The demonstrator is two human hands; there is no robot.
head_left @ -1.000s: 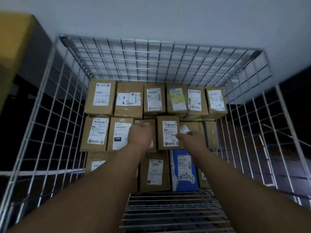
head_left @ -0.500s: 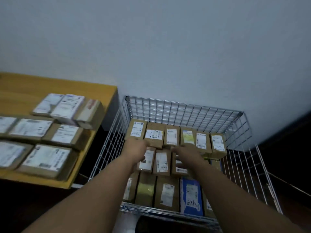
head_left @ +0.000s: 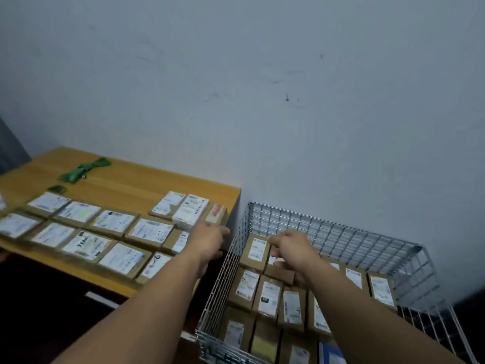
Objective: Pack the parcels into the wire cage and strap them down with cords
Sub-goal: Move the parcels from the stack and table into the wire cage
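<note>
A wire cage (head_left: 341, 232) stands at the lower right, filled with rows of brown cardboard parcels (head_left: 269, 298) with white labels. Several more labelled parcels (head_left: 147, 231) lie in rows on a wooden table (head_left: 131, 185) to the left. My left hand (head_left: 210, 240) reaches over the table's right end, fingers extended toward the parcels near the corner, holding nothing. My right hand (head_left: 291, 246) hovers over the cage's back-left parcels, fingers loosely bent, empty. A bundle of green cord (head_left: 84, 170) lies at the table's far side.
A plain grey wall (head_left: 262, 101) rises behind the table and cage. The floor below the table is dark. A small dark green item (head_left: 56, 189) lies near the cord. A blue parcel (head_left: 330, 354) sits at the cage's near edge.
My view has swung up and left from inside the cage to the table. Both hands have lifted off the cage parcels, the left one moving toward the table's parcels.
</note>
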